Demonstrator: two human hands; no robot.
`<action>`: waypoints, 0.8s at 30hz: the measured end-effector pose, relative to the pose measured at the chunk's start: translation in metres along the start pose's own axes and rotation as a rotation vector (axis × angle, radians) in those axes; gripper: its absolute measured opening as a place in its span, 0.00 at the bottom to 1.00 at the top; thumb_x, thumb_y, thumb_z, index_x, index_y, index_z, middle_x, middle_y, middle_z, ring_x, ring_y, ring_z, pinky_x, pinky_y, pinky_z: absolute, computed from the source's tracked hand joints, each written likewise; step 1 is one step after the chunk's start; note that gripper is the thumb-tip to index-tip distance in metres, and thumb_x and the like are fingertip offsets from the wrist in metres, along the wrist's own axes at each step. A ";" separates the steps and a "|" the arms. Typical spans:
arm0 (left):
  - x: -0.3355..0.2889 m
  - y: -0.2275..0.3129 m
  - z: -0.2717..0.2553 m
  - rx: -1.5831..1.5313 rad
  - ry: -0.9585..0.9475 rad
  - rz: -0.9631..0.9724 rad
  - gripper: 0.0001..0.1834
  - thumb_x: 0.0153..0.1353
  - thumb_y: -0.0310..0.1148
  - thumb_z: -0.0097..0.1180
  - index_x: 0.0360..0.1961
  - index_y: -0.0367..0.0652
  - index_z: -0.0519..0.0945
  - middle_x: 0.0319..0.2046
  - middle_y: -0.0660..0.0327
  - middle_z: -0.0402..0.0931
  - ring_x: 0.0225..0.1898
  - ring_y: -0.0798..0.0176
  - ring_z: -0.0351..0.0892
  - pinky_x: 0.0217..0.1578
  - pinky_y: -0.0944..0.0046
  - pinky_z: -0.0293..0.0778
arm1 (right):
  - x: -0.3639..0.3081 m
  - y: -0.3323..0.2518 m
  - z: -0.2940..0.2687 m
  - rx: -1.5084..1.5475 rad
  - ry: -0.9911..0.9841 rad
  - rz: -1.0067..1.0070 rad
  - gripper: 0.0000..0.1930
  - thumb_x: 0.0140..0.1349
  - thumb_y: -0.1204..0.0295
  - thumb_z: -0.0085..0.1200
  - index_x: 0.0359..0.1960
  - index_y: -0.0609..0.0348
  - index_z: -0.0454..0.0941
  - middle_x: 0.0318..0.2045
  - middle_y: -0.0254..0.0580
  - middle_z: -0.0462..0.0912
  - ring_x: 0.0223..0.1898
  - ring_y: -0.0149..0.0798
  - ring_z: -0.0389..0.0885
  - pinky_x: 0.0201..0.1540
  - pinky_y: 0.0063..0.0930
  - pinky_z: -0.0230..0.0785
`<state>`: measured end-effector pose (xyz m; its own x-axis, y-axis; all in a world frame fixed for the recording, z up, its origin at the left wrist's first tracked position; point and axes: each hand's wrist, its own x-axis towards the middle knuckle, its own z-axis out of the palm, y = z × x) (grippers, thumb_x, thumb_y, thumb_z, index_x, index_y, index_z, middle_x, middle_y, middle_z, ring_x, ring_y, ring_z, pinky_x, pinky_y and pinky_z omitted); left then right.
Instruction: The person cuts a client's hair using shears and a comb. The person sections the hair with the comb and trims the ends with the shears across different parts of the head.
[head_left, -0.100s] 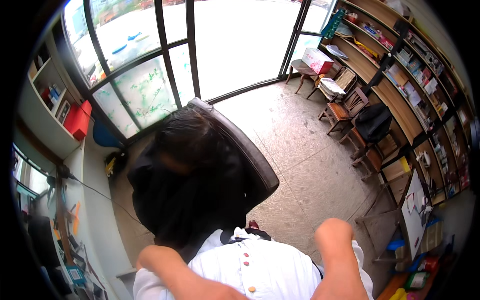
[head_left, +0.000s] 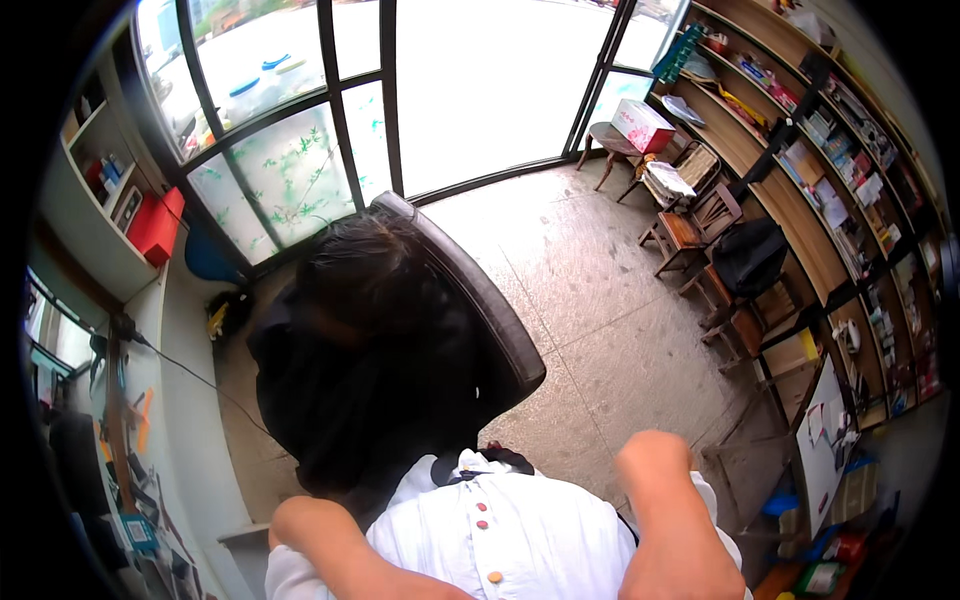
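Observation:
Both my hands are out of sight past the lower edge. My bent left arm (head_left: 335, 545) shows at the lower left, its rounded elbow outward and the forearm running back toward the bottom. My right arm (head_left: 665, 520) is bent likewise at the lower right. Between them is my white shirt (head_left: 505, 540) with red and tan buttons. In front of me a person (head_left: 365, 370) with dark hair sits wrapped in a black cape, head lowered. Behind them is the dark padded back of a chair (head_left: 490, 310). What my hands hold cannot be seen.
On the left runs a white counter (head_left: 190, 400) with scattered tools, a cable (head_left: 205, 380) and a red box (head_left: 155, 228). Wooden chairs (head_left: 680, 230) line the right side before tall shelves (head_left: 800, 215). Glass doors (head_left: 290, 185) stand at the far side.
The whole view shifts slightly. My right elbow appears a little farther left and higher. The seated person stays in place, head still lowered.

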<state>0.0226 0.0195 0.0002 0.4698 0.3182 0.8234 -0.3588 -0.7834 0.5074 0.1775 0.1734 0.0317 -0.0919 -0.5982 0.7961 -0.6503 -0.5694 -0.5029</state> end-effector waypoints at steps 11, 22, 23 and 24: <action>0.024 -0.064 -0.006 0.295 0.101 -0.220 0.07 0.63 0.28 0.51 0.29 0.39 0.77 0.37 0.52 0.75 0.33 0.53 0.76 0.35 0.60 0.75 | -0.104 -0.016 -0.048 0.314 0.586 0.109 0.16 0.65 0.59 0.53 0.35 0.62 0.82 0.25 0.57 0.81 0.18 0.44 0.77 0.20 0.28 0.67; 0.010 -0.083 0.020 0.696 0.401 -0.308 0.07 0.57 0.24 0.54 0.36 0.36 0.80 0.37 0.53 0.79 0.31 0.59 0.79 0.35 0.64 0.77 | -0.238 0.058 -0.134 -0.201 1.126 1.277 0.17 0.71 0.60 0.41 0.50 0.59 0.74 0.22 0.26 0.68 0.22 0.21 0.65 0.25 0.15 0.59; 0.008 -0.080 0.020 0.704 0.439 -0.280 0.07 0.57 0.25 0.55 0.37 0.37 0.81 0.37 0.53 0.79 0.31 0.60 0.80 0.35 0.65 0.77 | -0.236 0.067 -0.143 -0.256 1.141 1.247 0.16 0.70 0.61 0.43 0.49 0.58 0.74 0.23 0.27 0.69 0.23 0.21 0.67 0.26 0.16 0.60; 0.008 -0.078 0.018 0.708 0.474 -0.246 0.08 0.57 0.25 0.55 0.38 0.37 0.82 0.38 0.53 0.80 0.31 0.61 0.80 0.35 0.65 0.77 | -0.237 0.077 -0.151 -0.305 1.161 1.191 0.15 0.70 0.63 0.44 0.49 0.58 0.74 0.24 0.27 0.71 0.23 0.21 0.68 0.26 0.15 0.61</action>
<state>0.0690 0.0732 -0.0376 0.0280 0.5860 0.8099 0.3659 -0.7600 0.5372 0.0355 0.3561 -0.1445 -0.9782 0.1954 -0.0708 0.0850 0.0649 -0.9943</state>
